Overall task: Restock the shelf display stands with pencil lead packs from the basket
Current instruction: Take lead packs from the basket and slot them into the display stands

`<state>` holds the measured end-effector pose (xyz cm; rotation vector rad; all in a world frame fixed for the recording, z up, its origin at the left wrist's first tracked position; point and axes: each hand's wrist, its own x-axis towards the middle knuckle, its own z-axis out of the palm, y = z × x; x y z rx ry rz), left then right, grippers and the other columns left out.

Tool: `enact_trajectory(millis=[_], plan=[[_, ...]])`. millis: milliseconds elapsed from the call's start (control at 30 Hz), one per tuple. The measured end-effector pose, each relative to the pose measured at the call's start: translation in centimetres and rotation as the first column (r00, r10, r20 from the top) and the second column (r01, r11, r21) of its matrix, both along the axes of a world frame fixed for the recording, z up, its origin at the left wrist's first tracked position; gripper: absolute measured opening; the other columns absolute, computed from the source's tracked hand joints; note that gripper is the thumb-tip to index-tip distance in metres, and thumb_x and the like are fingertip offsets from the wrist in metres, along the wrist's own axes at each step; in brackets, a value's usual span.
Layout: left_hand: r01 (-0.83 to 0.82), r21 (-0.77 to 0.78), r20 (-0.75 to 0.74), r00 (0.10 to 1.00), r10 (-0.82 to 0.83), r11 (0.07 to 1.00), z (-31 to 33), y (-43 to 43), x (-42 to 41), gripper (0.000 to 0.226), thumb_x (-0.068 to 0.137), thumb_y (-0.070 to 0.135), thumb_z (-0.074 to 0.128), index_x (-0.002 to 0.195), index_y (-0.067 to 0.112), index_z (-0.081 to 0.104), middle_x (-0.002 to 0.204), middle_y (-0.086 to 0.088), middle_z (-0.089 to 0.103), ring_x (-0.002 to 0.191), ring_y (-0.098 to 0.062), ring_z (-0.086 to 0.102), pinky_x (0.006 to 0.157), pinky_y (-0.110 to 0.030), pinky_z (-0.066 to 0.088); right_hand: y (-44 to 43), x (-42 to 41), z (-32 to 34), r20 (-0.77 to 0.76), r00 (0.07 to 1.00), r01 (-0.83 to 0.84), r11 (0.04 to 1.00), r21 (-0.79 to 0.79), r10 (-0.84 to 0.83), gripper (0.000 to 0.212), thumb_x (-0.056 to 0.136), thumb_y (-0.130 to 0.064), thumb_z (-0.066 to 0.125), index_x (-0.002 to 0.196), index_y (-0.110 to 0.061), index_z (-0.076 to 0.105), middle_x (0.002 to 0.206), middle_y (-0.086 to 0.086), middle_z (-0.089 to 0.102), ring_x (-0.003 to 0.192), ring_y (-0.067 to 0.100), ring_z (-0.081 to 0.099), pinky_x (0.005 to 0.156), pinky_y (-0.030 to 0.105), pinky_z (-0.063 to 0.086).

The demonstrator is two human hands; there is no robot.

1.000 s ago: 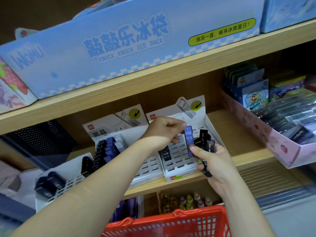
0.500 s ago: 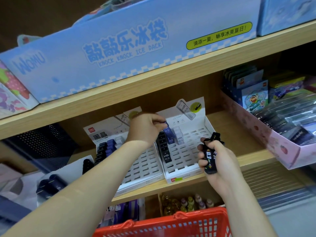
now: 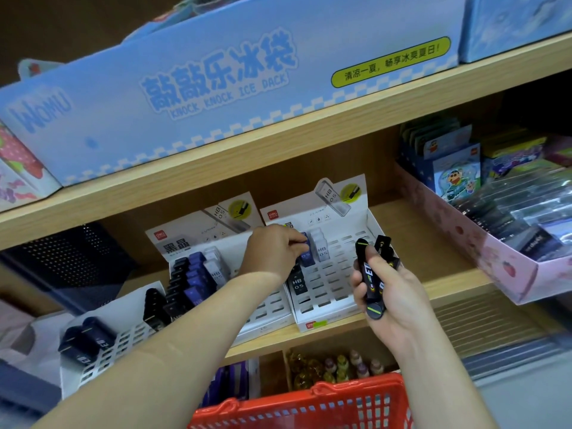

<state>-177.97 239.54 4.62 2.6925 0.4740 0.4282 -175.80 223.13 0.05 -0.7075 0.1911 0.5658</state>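
Head view: left hand (image 3: pixel 275 252) reaches over the right display stand (image 3: pixel 328 317), which sits at the front edge of the wooden shelf (image 3: pixel 448 283), near its middle. Its fingers are curled round a blue lead pack (image 3: pixel 307 257), upright near the stand's back-left corner. Can't tell if the pack is seated in a slot, the hand covers part of it. Just right of it a clear HB 0.5 pack (image 3: pixel 322 250) stands in the back row. A black HB 0.5 pack (image 3: pixel 297 284) stands in the leftmost column, nearer the front than the hand. Right hand (image 3: pixel 393 292) is in front of the stand's right side, clenched on a bundle of black lead packs (image 3: pixel 371 275) held roughly upright, thumb across them, count unclear. Middle display stand (image 3: pixel 198 239) is just left of the right one; its back-left slots hold black, blue and clear packs (image 3: pixel 192 274). Left display stand (image 3: pixel 123 339) is toward the shelf's left end with a few dark packs (image 3: pixel 89 339) in it. Red basket (image 3: pixel 309 404) is at the bottom of frame below the hands, contents not visible. Long blue ice pack box (image 3: pixel 216 88) on the shelf above. Pink box (image 3: pixel 501 261) of packaged goods at the shelf's right end. Black mesh bin (image 3: pixel 71 264) at back left. Small bottles (image 3: pixel 334 366) on the level below.
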Motion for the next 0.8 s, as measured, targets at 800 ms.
enact_trajectory(millis=[800], plan=[[0.217,-0.666,0.023,0.962,-0.271,0.714,3.0,-2.5,-3.5,0.029,0.083,0.006,0.070,0.098,0.031,0.074,0.106,0.007,0.072,0.101,-0.007,0.066,0.089,-0.024,0.052,0.1,-1.2,0.8,0.168,0.951,-0.248,0.964,-0.094,0.260,0.023,0.075,-0.025,0.071,0.088,-0.007,0.065,0.067,0.005,0.063,0.049,0.010,0.052,0.036,0.014,0.037]])
